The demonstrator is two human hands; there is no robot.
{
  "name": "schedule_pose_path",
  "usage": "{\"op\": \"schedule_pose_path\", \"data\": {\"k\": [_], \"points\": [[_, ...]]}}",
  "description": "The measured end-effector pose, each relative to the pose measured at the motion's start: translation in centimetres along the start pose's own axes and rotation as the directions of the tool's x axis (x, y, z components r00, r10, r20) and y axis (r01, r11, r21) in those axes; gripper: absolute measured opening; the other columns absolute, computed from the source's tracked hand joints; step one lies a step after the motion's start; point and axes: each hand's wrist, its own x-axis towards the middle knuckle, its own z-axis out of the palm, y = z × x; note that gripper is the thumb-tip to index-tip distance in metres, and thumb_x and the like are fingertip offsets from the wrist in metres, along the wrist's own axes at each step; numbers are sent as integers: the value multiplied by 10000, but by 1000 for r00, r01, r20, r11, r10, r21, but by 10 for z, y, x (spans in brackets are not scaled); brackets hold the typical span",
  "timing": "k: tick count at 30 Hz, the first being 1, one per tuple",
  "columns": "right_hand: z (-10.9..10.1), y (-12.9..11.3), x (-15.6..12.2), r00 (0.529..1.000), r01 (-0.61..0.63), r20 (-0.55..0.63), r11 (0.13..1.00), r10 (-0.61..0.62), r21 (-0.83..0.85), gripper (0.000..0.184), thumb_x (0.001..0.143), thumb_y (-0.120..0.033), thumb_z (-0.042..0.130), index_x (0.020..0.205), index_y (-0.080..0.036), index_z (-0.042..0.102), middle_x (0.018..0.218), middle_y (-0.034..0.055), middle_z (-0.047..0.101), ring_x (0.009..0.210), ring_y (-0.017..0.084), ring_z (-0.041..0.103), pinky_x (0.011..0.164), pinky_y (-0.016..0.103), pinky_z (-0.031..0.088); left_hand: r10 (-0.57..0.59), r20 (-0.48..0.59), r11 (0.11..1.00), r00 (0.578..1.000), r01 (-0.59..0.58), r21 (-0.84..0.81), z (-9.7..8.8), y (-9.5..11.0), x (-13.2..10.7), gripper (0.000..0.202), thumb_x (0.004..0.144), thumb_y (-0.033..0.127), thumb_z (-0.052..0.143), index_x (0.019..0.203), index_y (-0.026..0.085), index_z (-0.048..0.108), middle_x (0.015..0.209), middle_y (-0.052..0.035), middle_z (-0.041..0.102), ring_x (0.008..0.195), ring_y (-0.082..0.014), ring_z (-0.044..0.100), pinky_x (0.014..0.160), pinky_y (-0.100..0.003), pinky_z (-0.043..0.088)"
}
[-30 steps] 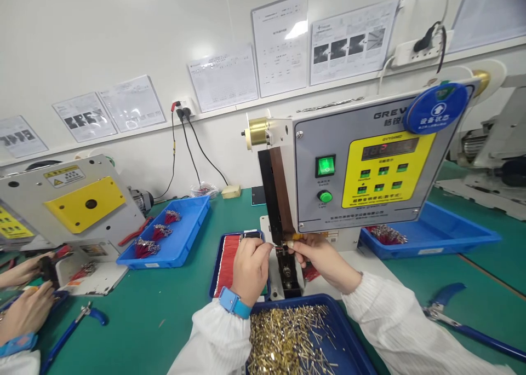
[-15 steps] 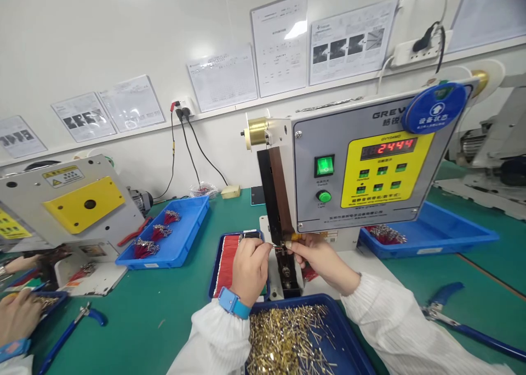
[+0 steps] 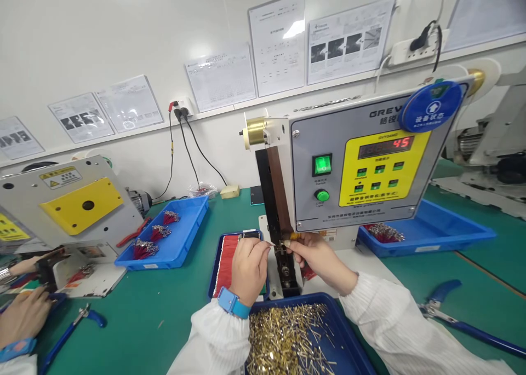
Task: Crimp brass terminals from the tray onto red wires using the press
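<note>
My left hand point(image 3: 249, 270), with a blue wristband, pinches a thin wire point(image 3: 266, 244) and holds its tip at the black press head point(image 3: 283, 254) of the grey crimping machine point(image 3: 361, 161). My right hand point(image 3: 318, 257) is closed on the other side of the press head, its fingertips pressed together on a small piece I cannot make out. A blue tray of brass terminals point(image 3: 293, 336) lies just below both wrists. Behind my left hand sits a blue tray of red wires point(image 3: 228, 257).
A blue tray with red wire bundles point(image 3: 166, 232) lies left, another blue tray point(image 3: 431, 232) right of the machine. Blue-handled pliers point(image 3: 456, 317) rest at right, another pair point(image 3: 72, 328) at left. A co-worker's hands point(image 3: 22, 315) work at a second machine point(image 3: 69, 205) far left.
My hands stay at the press head almost unmoved. The machine's red display changed its digits. The co-worker's hands at far left shifted.
</note>
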Motion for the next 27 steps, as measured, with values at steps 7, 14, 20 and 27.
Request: {"op": "schedule_pose_path", "data": {"k": [7, 14, 20, 27], "points": [[3, 9, 1, 997, -27, -73, 995, 20, -101, 291, 759, -462, 604, 689, -198, 504, 521, -12, 505, 440, 120, 470, 421, 247, 389, -8, 14, 1000, 1000, 8, 24, 1, 0, 0, 184, 951, 174, 465, 961, 174, 649, 878, -74, 584, 840, -178, 541, 746, -313, 465], [5, 11, 2, 997, 3, -80, 992, -14, -129, 282, 773, -460, 598, 716, -206, 488, 520, -23, 522, 388, 108, 460, 386, 235, 355, -5, 25, 1000, 1000, 5, 16, 1, -2, 0, 159, 938, 157, 480, 947, 173, 638, 879, -67, 577, 835, -176, 540, 739, -300, 460], [4, 11, 2, 996, 13, -83, 990, -25, -137, 276, 784, -445, 590, 701, -204, 484, 510, -24, 518, 389, 106, 466, 393, 233, 363, -2, 31, 1000, 1000, 2, 13, 2, -3, -1, 159, 941, 160, 472, 951, 173, 630, 884, -67, 572, 838, -179, 538, 741, -302, 458], [4, 12, 2, 997, 9, -80, 989, -21, -147, 259, 787, -431, 583, 710, -201, 493, 527, -18, 527, 404, 111, 479, 398, 232, 375, -2, 31, 1000, 1000, 2, 9, 2, -2, -1, 153, 938, 158, 478, 949, 174, 630, 889, -68, 577, 844, -181, 548, 752, -302, 465]]}}
